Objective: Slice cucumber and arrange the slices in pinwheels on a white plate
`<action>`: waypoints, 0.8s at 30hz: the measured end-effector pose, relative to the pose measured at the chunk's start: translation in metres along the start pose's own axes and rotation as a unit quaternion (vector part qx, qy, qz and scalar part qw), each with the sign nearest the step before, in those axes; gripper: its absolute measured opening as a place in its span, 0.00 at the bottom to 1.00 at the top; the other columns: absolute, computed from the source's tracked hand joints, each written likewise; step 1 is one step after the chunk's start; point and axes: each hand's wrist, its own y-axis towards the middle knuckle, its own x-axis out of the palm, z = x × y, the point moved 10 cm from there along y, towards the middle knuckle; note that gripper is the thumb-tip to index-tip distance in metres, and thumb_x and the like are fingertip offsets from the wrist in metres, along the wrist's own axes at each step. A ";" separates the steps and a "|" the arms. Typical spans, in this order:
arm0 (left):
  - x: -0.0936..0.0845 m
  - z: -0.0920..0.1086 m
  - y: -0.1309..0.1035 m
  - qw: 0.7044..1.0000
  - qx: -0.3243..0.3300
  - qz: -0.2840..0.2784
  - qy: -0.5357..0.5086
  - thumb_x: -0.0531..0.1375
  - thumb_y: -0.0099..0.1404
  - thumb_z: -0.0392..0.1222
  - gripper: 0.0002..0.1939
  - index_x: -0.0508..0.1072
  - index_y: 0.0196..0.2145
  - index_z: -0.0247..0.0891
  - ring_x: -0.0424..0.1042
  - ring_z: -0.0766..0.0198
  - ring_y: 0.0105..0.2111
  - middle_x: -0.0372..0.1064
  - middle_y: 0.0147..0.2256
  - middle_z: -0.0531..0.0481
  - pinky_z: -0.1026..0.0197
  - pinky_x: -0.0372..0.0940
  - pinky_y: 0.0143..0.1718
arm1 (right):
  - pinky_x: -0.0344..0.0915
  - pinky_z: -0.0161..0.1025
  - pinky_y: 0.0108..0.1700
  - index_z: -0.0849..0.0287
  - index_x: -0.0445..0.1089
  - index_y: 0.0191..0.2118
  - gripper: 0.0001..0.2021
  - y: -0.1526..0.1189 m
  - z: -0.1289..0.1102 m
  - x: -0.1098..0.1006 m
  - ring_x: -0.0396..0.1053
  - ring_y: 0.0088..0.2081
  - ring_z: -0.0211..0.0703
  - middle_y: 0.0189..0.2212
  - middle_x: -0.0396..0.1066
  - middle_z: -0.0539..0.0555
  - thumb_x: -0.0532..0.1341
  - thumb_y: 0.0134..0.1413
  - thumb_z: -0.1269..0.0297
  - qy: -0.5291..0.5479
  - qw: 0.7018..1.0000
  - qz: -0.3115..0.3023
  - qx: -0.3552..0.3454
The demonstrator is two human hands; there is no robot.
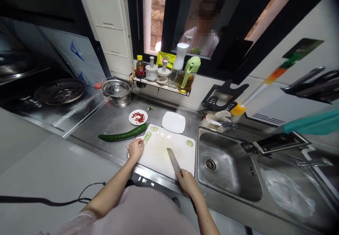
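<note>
A white cutting board (159,157) lies on the steel counter. My right hand (186,182) is wrapped round the handle of a knife (173,160), whose blade rests over the board and points away from me. At the board's left edge, my left hand (136,148) has its fingers closed beside a row of cucumber slices (147,136); whatever they pinch is too small to tell. More slices lie at the board's top left and in a small pile (189,143) at its right. A whole cucumber (122,136) is on the counter, its right end touching or overlapping the board's corner.
Behind the board are a plate of chopped red pieces (143,112) and a square white dish (173,122). A lidded steel pot (116,88) stands back left, a condiment rack (161,83) behind. The sink (227,164) is right, the stove (59,92) far left.
</note>
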 end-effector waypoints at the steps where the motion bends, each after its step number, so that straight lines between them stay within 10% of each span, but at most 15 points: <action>1: 0.000 0.005 0.000 1.000 0.007 0.006 -0.008 0.57 0.62 0.39 0.09 0.76 0.38 0.43 0.68 0.56 0.45 0.75 0.41 0.48 0.55 0.54 0.46 | 0.57 0.34 0.38 0.62 0.73 0.43 0.18 0.000 0.001 -0.001 0.72 0.44 0.47 0.42 0.76 0.62 0.49 0.63 0.60 0.000 1.000 0.002 0.001; 13: 0.037 0.094 0.056 0.992 0.097 -0.068 0.046 0.56 0.63 0.41 0.20 0.70 0.54 0.42 0.69 0.56 0.47 0.70 0.48 0.42 0.59 0.61 0.47 | 0.56 0.35 0.36 0.62 0.73 0.44 0.18 -0.005 0.004 -0.009 0.72 0.44 0.47 0.41 0.76 0.62 0.49 0.64 0.59 0.010 1.000 0.011 0.015; 24: 0.054 0.111 0.073 0.972 0.154 -0.097 0.150 0.49 0.66 0.34 0.19 0.73 0.50 0.41 0.69 0.55 0.47 0.66 0.49 0.39 0.58 0.63 0.45 | 0.56 0.35 0.37 0.62 0.73 0.43 0.19 -0.012 0.016 -0.007 0.72 0.43 0.47 0.40 0.76 0.61 0.48 0.64 0.58 0.028 0.999 0.013 0.034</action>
